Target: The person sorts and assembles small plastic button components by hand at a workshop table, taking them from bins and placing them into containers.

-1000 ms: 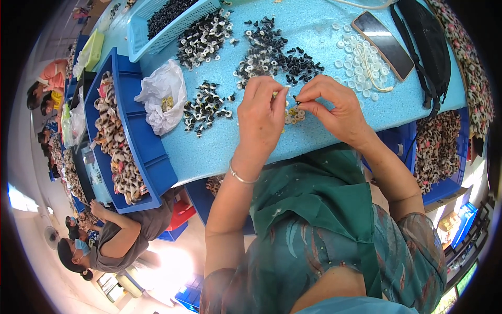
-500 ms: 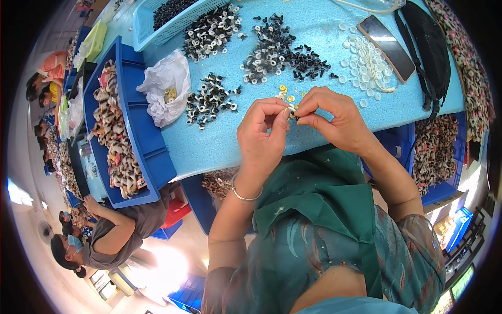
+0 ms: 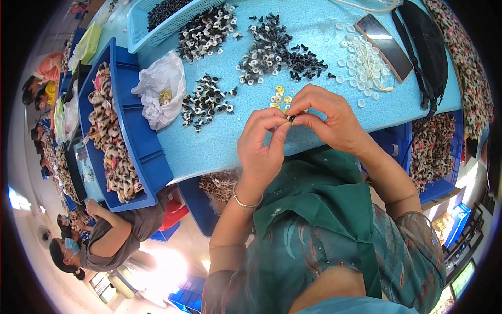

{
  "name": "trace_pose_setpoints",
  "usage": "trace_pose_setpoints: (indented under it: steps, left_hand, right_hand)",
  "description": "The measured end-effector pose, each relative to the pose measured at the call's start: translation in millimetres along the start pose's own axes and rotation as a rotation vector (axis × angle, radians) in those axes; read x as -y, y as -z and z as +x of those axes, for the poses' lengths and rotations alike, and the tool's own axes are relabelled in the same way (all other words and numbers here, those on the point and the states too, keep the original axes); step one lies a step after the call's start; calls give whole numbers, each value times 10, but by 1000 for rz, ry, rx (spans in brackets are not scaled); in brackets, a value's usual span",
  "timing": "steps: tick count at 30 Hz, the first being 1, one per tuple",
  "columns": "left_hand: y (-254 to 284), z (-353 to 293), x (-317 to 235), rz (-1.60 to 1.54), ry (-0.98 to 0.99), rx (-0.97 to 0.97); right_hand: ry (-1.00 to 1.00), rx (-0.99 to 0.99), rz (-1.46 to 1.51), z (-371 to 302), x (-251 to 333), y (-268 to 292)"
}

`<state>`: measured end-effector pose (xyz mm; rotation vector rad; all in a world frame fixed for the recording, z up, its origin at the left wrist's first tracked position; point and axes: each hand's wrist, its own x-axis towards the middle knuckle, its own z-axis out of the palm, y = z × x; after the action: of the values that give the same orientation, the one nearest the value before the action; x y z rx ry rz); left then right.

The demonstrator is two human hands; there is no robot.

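My left hand point(image 3: 263, 145) and my right hand point(image 3: 333, 119) meet over the near part of the table, fingertips pinched together. Between them is a small black stemmed toy eye point(image 3: 292, 119), seemingly with a pale ring at it; fingers hide most of it. Just beyond my fingertips lie several loose yellow and white rings point(image 3: 280, 98). To the left is a pile of black toy eyes fitted with white and yellowish rings point(image 3: 206, 103). Farther off are bare black stemmed eyes point(image 3: 308, 64) and others with greyish rings point(image 3: 255, 67).
A white plastic bag point(image 3: 166, 78) stands beside a blue crate point(image 3: 149, 133) of patterned plush pieces. At the back are a light-blue basket point(image 3: 137, 36) and a black-and-white pile point(image 3: 206, 32). Clear caps point(image 3: 361, 68), a phone point(image 3: 384, 46) and a black bag point(image 3: 424, 47) lie right. A co-worker point(image 3: 107, 238) sits left.
Both hands stay together and have shifted slightly toward me, with the fingers turning around the small black toy eye. More of the loose rings beyond them shows now. The view has shifted slightly.
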<state>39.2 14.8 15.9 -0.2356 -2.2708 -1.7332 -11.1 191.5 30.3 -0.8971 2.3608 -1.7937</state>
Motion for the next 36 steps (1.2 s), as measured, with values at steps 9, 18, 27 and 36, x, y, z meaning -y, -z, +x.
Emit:
trace_pose_setpoints:
  steps: [9, 18, 27, 36]
  left_hand:
    - [260, 114, 210, 114, 21, -53]
    - [250, 503, 268, 734, -407, 37]
    - [-28, 635, 292, 687, -214, 220]
    - [-49, 627, 315, 768, -257, 305]
  right_hand:
    - [108, -157, -474, 60, -142, 139]
    - [-33, -107, -908, 12, -336, 427]
    - [-67, -119, -410, 15, -174, 338]
    - [-255, -173, 227, 35, -279, -10]
